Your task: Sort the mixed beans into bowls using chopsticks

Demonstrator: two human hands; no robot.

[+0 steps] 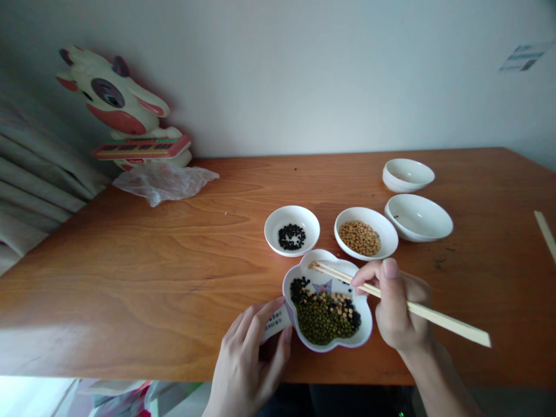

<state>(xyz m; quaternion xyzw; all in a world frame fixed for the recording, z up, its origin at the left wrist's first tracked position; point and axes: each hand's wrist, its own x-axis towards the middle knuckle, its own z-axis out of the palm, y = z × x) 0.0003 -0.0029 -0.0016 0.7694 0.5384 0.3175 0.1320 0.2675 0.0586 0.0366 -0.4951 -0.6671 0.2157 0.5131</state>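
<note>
My left hand is closed at the left edge of a scalloped white dish with a pale purple rim, its fingers around a white labelled piece there. In the dish lie green mung beans, black beans and tan beans, partly mixed. My right hand grips a pair of wooden chopsticks. Their tips are over the dish's upper left part, at a small tan bean; I cannot tell whether it is pinched. Behind the dish stand a white bowl of black beans and a white bowl of tan beans.
At the right are a white bowl with a dark speck inside and another white bowl behind it. A cow-shaped toy keyboard and a clear plastic bag sit at the back left. A pale strip lies far right.
</note>
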